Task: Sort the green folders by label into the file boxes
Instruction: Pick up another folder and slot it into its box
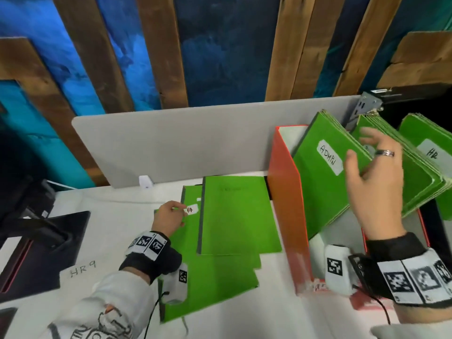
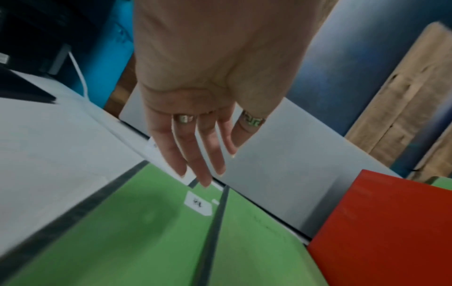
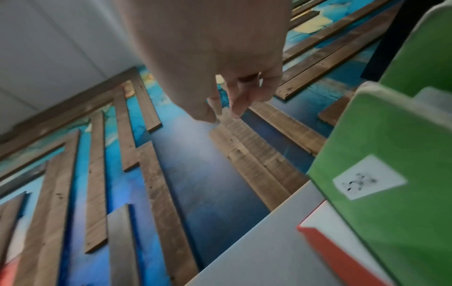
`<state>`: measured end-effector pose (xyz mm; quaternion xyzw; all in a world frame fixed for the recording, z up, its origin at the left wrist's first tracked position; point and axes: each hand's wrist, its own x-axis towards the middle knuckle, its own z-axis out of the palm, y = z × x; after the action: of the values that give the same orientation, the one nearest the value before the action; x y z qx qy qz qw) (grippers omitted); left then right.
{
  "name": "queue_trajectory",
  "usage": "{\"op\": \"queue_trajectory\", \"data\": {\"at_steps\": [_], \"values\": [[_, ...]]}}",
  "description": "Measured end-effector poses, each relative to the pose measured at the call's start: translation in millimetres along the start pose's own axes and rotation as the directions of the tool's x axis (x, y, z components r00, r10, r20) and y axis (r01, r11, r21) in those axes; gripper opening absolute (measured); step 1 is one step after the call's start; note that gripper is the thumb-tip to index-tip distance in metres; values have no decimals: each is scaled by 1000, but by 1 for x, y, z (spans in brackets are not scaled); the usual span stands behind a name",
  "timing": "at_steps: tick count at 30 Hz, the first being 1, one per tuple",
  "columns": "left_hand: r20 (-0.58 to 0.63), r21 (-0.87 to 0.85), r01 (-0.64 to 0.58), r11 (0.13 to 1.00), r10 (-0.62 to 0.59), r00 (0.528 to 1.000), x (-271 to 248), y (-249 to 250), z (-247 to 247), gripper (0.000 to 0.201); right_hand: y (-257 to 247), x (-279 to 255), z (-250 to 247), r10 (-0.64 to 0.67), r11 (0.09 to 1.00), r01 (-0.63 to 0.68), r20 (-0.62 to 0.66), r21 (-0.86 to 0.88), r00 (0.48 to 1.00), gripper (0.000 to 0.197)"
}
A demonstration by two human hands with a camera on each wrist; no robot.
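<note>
Several green folders lie overlapped on the white table; the top folder [image 1: 239, 216] shows no label. Beneath it lies a folder [image 1: 186, 243] with a white "HR" label [image 1: 192, 209] [image 2: 198, 203]. My left hand [image 1: 171, 214] [image 2: 205, 174] is over that folder's far corner, fingers straight beside the label, holding nothing. An orange file box [image 1: 286, 204] [image 2: 381, 222] holds leaning folders labelled "ADMIN" [image 1: 325, 182] [image 3: 391, 174]. My right hand [image 1: 367, 152] [image 3: 225, 114] is raised in front of these, fingers spread and empty. Further right stand another leaning stack [image 1: 415, 172] and folders labelled "HR" [image 1: 430, 148].
A grey divider panel [image 1: 171, 143] runs along the back of the table. A black monitor base [image 1: 41, 241] takes the left side, with "HR9" [image 1: 83, 267] written on the table beside it. A small white block [image 1: 146, 181] sits at the panel's foot.
</note>
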<state>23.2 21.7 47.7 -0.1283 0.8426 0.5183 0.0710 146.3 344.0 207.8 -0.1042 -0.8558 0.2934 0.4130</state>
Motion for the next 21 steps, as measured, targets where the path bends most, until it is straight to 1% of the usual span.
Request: {"op": "queue_trajectory", "data": {"at_steps": [2, 4, 5, 7, 9, 11, 13, 15, 17, 18, 19, 21], "values": [[90, 100, 33, 994, -42, 995, 10, -18, -9, 25, -23, -10, 17, -60, 998, 57, 75, 41, 995, 31], [224, 210, 77, 975, -124, 967, 15, -34, -15, 12, -40, -26, 38, -85, 995, 73, 183, 75, 979, 27], [286, 262, 85, 961, -162, 944, 17, -41, -16, 12, -46, -36, 51, -77, 996, 63, 243, 67, 967, 26], [378, 336, 101, 936, -232, 896, 19, -51, -15, 30, -49, -58, 80, -22, 999, 6, 388, 43, 921, 26], [405, 366, 103, 925, -258, 877, 22, -57, -13, 41, -47, -81, 113, 68, 994, -104, 554, 34, 830, 23], [417, 339, 112, 934, -256, 872, 26, -61, -8, 51, -37, -104, 147, 190, 970, -241, 676, -19, 712, 23], [433, 258, 142, 956, -246, 867, 31, -64, -2, 61, -18, -127, 179, 322, 934, -324, 736, -147, 595, 30], [417, 198, 175, 965, -244, 875, 37, -64, 5, 65, 3, -145, 203, 432, 897, -322, 751, -302, 499, 41], [383, 141, 180, 973, -222, 897, 43, -62, 13, 65, 19, -157, 218, 518, 853, -315, 740, -415, 428, 52], [377, 108, 184, 977, -212, 902, 46, -61, 19, 65, 25, -161, 222, 551, 832, -333, 733, -445, 399, 56], [378, 66, 192, 979, -203, 903, 49, -61, 24, 65, 31, -164, 227, 571, 817, -347, 729, -460, 377, 59], [397, 18, 208, 978, -198, 896, 53, -61, 36, 64, 38, -165, 231, 577, 812, -347, 735, -470, 355, 63]]}}
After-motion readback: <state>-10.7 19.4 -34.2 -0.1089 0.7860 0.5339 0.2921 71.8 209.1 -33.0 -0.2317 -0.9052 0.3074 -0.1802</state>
